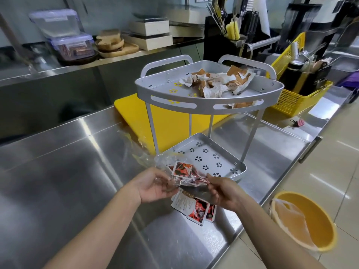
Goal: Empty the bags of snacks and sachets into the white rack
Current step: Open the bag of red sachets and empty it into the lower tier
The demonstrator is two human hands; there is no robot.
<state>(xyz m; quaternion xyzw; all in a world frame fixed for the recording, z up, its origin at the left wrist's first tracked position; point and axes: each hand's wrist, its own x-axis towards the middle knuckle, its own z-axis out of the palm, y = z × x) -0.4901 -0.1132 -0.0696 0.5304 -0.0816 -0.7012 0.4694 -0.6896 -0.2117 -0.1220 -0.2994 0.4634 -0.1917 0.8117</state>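
A steel counter (77,152) carries the white rack (209,105), snacks (217,82) heaped on its top shelf, bottom shelf bare. In front, the left hand (155,186) and right hand (223,193) pinch a clear bag (174,171) of red sachets (184,172); more sachets lie beneath.

The rack (208,105) stands on the counter (77,162), its back legs on a cutting board (169,125). Snack packets (215,82) lie in its top tier; the bottom tier (206,156) sits under it. In front of the bottom tier, the left hand (153,185) and right hand (223,193) hold a bag (184,175) of sachets between them. More sachets (196,207) lie on the counter below the hands. A basket (297,90) sits right of the rack. A bin (303,218) stands on the floor, right of the counter. Containers (64,35) sit on a shelf behind, to the left.
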